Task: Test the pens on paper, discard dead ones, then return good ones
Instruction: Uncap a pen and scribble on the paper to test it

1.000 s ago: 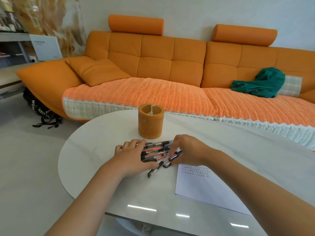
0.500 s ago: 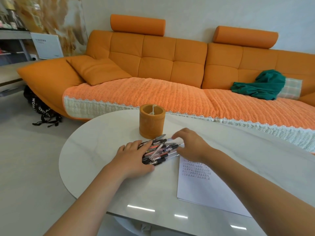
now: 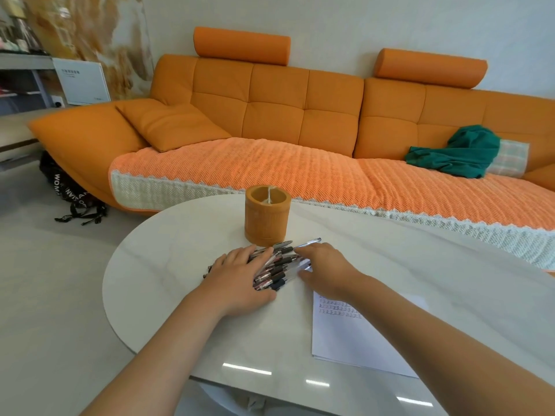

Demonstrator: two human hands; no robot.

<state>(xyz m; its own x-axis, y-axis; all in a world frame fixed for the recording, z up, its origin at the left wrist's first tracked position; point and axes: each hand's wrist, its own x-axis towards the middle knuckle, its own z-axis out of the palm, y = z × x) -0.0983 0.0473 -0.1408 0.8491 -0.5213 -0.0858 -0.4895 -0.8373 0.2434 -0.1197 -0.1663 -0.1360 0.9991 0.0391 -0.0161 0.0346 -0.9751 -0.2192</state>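
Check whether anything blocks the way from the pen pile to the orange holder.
Nothing visible does. The orange holder stands open-topped just behind the pen pile, almost touching it. The left hand and right hand both rest on the pile.

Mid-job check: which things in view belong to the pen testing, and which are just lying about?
In the job: pens, left hand and right hand on them, paper, orange pen holder, table.
Lying about: green cloth, cushion, black bag, white box.
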